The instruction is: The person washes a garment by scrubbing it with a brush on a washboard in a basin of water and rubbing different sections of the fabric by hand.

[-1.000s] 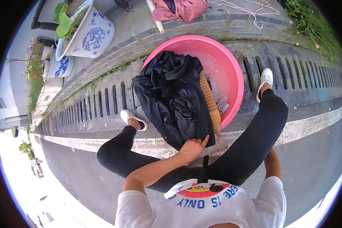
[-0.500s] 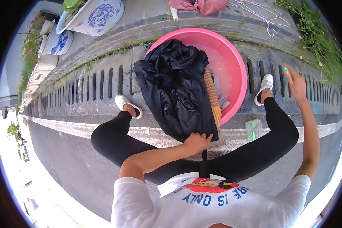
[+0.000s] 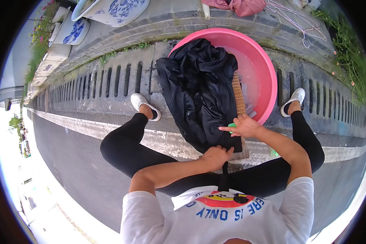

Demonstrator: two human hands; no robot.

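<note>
A white T-shirt (image 3: 248, 223) is worn, its short, loose sleeves ended above the elbows, well back from the left hand (image 3: 216, 157) and right hand (image 3: 246, 125), and its front, nearer the wearer than either hand, is printed with blue capital letters (image 3: 217, 215) and a red patch (image 3: 219, 200) marked in yellow, black and white. Close-fitting black leggings (image 3: 122, 142) are worn, with a narrow black strip (image 3: 223, 177) seen just behind the left hand. Beyond the hands, white shoes (image 3: 139, 101) are worn, with black shown at their ankle openings.
</note>
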